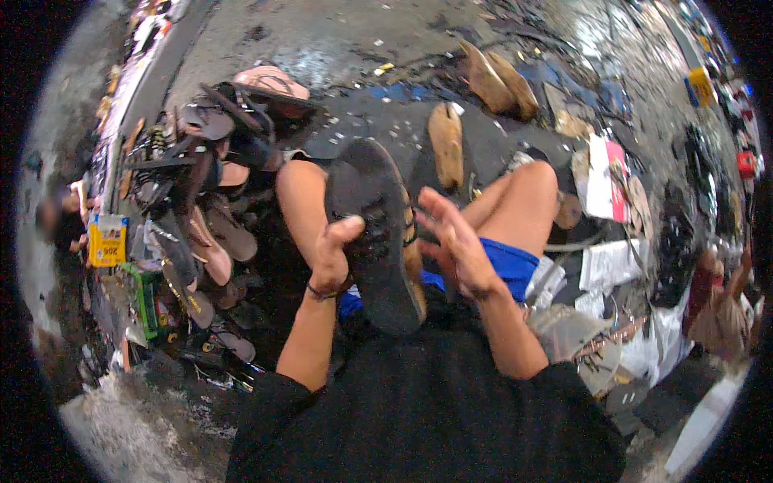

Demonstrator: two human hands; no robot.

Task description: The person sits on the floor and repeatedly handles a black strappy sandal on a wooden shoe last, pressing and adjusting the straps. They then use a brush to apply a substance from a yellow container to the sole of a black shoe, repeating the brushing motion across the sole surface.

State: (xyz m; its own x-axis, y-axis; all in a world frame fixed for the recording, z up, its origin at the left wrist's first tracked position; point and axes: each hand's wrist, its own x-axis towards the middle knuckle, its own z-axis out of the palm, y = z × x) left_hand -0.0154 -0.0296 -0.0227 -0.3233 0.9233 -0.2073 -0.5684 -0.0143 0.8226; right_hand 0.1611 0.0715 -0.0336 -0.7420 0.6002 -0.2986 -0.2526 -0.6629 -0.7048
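Observation:
A black sandal (369, 278) stands on end between my knees, with a tan, wood-like edge along its right side. My left hand (332, 253) is closed around its left edge, the thumb lying over the dark straps and the other fingers hidden behind. Close to the right edge is my right hand (455, 245), its fingers spread; whether a fingertip touches the sandal cannot be made out. Past the sandal, a wooden shoe last (446, 145) lies on the dark mat (403, 121).
Many sandals (213, 241) are piled at my left, near a yellow box (108, 240) and a green crate (146, 302). Farther off lies a pair of wooden lasts (499, 84). At right are a white-and-red box (605, 177) and plastic bags (656, 346). A person (68, 213) appears at the far left.

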